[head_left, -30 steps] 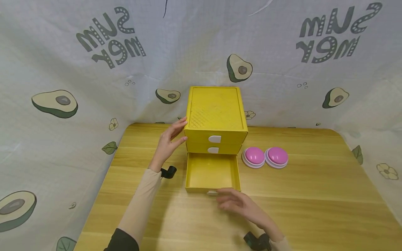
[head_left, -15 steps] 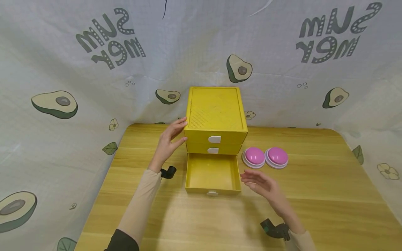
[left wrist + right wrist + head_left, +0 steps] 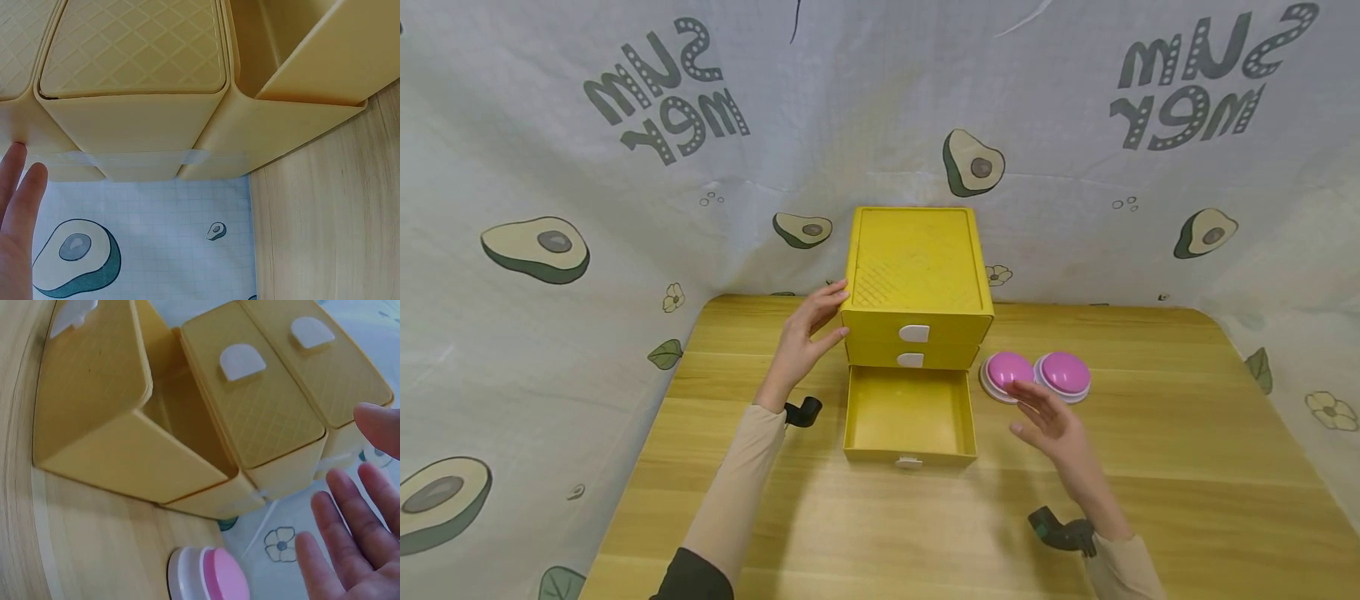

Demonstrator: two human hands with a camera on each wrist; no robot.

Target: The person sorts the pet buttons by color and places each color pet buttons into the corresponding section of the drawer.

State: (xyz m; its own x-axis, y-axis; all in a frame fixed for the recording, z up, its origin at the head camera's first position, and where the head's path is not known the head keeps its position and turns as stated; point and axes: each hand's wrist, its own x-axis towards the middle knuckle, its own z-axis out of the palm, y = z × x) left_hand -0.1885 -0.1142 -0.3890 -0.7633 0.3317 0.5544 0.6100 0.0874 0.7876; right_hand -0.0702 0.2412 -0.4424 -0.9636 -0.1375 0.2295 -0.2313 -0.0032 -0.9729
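A yellow three-drawer cabinet stands at the back of the table, its bottom drawer pulled out with a bare floor showing. White tabs serve as handles, such as the top handle. My left hand touches the cabinet's left side near the upper front corner; in the left wrist view its fingertips lie at the yellow wall. Holding nothing, my right hand hovers right of the drawer with fingers extended. Its fingertips overlap the left pink button in the head view.
Another pink button in a white base sits beside the first, right of the cabinet. Behind the wooden table hangs a white cloth with avocado prints. Black wrist mounts show on both arms.
My right hand has moved from the drawer's front handle to the right and farther back, over by the pink buttons. The left hand and the pulled-out drawer have stayed in place.
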